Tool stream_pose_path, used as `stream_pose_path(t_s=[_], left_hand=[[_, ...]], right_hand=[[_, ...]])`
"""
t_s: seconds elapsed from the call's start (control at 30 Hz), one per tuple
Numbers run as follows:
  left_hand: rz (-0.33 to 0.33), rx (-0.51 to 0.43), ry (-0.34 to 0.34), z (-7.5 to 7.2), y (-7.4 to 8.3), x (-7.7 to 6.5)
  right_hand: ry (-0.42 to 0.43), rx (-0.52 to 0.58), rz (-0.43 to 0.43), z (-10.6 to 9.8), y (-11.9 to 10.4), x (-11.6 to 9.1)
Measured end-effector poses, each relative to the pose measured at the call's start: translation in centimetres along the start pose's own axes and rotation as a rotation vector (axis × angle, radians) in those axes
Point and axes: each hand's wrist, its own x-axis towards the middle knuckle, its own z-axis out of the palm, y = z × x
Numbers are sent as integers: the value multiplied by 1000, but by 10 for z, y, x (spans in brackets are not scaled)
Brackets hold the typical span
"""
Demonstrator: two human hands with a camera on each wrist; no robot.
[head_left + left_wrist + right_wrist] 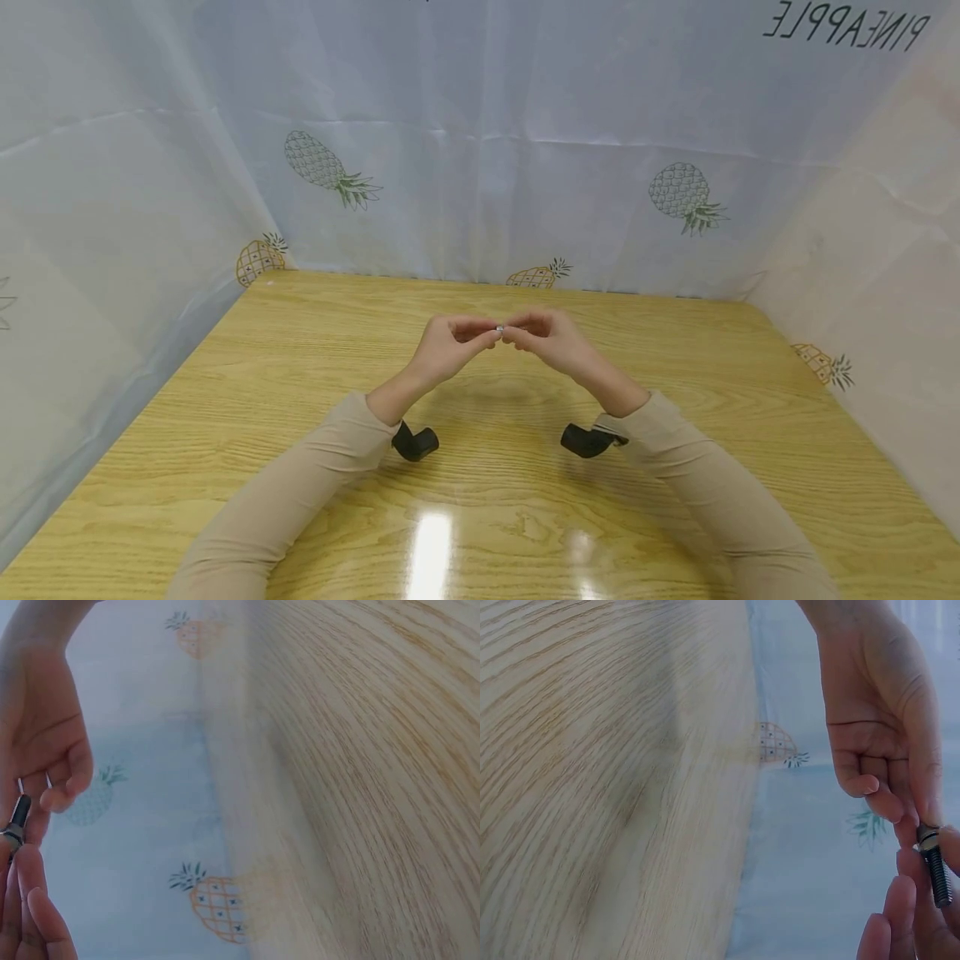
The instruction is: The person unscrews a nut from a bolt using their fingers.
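Both hands meet over the middle of the table, fingertips together around a small threaded bolt (pixel 938 877). Its dark shaft shows in the right wrist view, with a silver ring-like piece (pixel 928 842) around its upper end. My left hand (pixel 442 346) pinches the bolt at that end between thumb and fingers. From the other side my right hand (pixel 553 340) has thumb and fingertips closed in at the silver piece, beside the shaft. In the left wrist view the bolt's dark end (pixel 22 808) points towards the right palm. Fingers partly cover the bolt in every view.
Below the hands lies a wood-grain table (pixel 510 492) with bright reflections near its front. A pale curtain (pixel 480 200) with pineapple prints encloses the back and sides. Black curved mounts (pixel 420 444) stick out from under the beige sleeves (pixel 300 483).
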Motion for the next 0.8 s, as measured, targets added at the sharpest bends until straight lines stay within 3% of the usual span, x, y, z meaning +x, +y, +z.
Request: stream_pose_path(t_s=[0.17, 0.4, 0.6, 0.8], left_hand=[[8, -19, -2, 1, 0, 0], [22, 2, -5, 1, 0, 0], [30, 0, 5, 1, -3, 1], [17, 0, 4, 0, -1, 0]], right_hand=[[23, 24, -5, 0, 0, 0], [-15, 16, 2, 1, 0, 0], [28, 15, 7, 1, 0, -1], [-18, 25, 6, 1, -1, -1]])
